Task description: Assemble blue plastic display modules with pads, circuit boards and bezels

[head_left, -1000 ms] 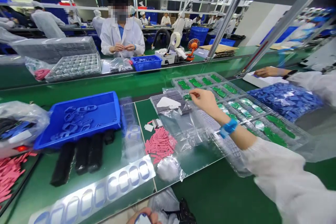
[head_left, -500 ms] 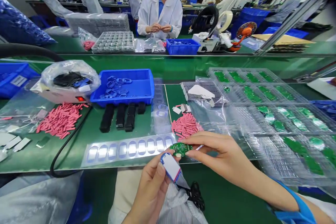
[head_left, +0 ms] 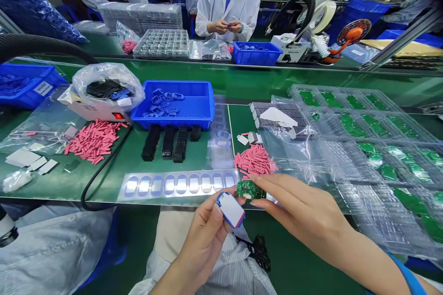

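Note:
Between the thumb and fingers of my left hand [head_left: 207, 228] is a small blue plastic casing [head_left: 231, 210] with a white rectangular block lying in it and a pink strip along one end. My right hand [head_left: 297, 203] pinches a green circuit board [head_left: 249, 189] by its right end, just above and right of the casing. Some small white part shows under the right fingers, too hidden to name. Beyond the hands lie a pile of pink strips [head_left: 254, 161] and a clear sheet of oval stickers [head_left: 180, 184].
A blue bin [head_left: 178, 101] holds blue casings, with black stacks [head_left: 151, 144] before it. Clear trays of green boards [head_left: 367, 124] cover the right side. A bagged box [head_left: 100, 101] and more pink strips [head_left: 93, 140] lie left; a black cable [head_left: 104, 166] loops over the edge. A co-worker [head_left: 226, 4] sits opposite.
The view has shifted, so the bench things sit further right and slightly higher. Both hands keep their hold; the circuit board is turned a little and stays close to the casing.

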Demonstrator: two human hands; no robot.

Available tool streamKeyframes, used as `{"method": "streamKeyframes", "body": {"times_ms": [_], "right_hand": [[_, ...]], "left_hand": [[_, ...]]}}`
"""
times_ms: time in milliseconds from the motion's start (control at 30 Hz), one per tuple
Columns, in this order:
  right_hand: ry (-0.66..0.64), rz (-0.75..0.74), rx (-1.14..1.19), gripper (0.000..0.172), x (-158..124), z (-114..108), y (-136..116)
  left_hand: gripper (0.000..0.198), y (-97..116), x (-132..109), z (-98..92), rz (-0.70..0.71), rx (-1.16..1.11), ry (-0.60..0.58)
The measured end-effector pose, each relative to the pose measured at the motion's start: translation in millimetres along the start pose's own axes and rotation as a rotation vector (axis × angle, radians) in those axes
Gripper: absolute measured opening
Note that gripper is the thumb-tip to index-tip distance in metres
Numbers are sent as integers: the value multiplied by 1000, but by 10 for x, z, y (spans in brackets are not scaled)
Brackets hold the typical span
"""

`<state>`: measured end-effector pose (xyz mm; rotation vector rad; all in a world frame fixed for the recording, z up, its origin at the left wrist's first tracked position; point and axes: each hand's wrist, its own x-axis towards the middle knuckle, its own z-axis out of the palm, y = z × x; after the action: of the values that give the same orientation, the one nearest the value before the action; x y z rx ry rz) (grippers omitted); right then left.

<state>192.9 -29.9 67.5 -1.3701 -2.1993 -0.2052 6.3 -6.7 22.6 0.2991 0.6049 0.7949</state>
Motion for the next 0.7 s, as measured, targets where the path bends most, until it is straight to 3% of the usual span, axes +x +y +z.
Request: {"method": "streamKeyframes", "body": {"times_ms": [167,233,467,700], "right_hand": [[59,331,182,27,-63,-55,-147],[47,380,238,30,-64,-78,-213],[19,169,234,23,58,-79,-297],[-26,84,208,22,71,-47,-271]], "left_hand": [[33,-3,57,-42,98,64,1],[32,-11,68,-43,127,94,-13],[29,-44,65,-62,278,190,-122],[33,-4,39,-69,356,310,-126]]}}
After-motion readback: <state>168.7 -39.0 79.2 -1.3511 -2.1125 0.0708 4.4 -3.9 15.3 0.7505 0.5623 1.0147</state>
